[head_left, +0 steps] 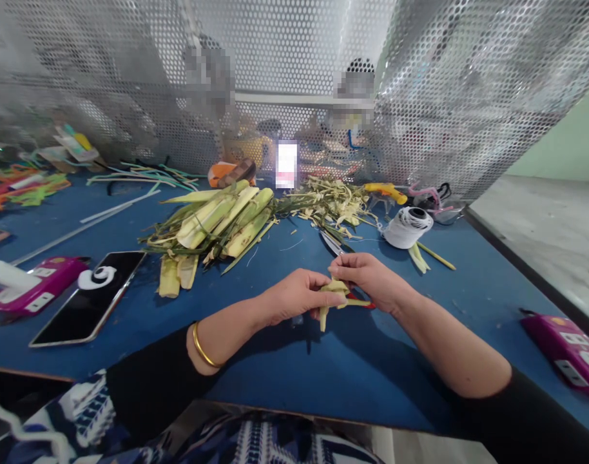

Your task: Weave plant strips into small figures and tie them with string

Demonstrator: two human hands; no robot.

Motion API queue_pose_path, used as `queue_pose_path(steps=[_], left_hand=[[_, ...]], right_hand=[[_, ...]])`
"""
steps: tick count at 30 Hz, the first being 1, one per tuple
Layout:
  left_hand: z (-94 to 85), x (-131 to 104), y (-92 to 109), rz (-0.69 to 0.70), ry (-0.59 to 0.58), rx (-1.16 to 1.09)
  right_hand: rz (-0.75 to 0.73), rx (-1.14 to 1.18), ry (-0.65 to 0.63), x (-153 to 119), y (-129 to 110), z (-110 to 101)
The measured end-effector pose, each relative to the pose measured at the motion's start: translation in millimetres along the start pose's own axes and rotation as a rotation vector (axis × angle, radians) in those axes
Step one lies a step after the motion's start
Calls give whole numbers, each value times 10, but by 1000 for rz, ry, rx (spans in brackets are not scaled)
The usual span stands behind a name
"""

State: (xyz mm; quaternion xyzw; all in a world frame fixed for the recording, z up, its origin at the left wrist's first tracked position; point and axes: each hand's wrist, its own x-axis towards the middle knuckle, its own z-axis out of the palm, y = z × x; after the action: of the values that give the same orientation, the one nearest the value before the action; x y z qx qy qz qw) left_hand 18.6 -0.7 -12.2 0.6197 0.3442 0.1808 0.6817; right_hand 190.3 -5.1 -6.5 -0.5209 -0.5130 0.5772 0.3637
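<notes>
My left hand (299, 295) pinches a folded pale yellow-green husk strip (334, 288) between thumb and fingers. One end of the strip hangs down below the thumb and another sticks out to the right. With fingertips together, my right hand (372, 276) grips the top of the same folded piece. Under the hands lies a pair of scissors (331, 243), its blades pointing away and part of a red handle showing; the hands hide its middle. Beyond my left hand is a pile of green and pale yellow husks (212, 222). A heap of thin husk scraps (330, 201) lies farther back.
A white thread spool (405, 229) stands right of the scraps, by a yellow-handled tool (386, 191). On the left lie a phone (89, 299) and a magenta power strip (43, 283); another power strip (565, 351) lies right. A perforated metal screen (294, 58) borders the blue table's back.
</notes>
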Motion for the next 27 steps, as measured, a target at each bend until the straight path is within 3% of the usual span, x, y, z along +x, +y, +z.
queue_pose_path(steps=[5,10,16,20,24,27], left_hand=[[19,-9,17,15,-21,35],[64,-30,44,-10,30,3],[60,-40,53,-30,6,-20],[47,-21,37,-45,84,-73],[16,11,40,-29,227,-179],[-6,29,41,-22,286,-217]], right_hand=[[-119,3,125,-12,-27,73],[-109,37,123,-4,-3,101],[-166,163,197,25,60,117],[-181,152,204,30,26,81],[-193,88,325,23,-40,0],[-106,30,245,14,-45,-10]])
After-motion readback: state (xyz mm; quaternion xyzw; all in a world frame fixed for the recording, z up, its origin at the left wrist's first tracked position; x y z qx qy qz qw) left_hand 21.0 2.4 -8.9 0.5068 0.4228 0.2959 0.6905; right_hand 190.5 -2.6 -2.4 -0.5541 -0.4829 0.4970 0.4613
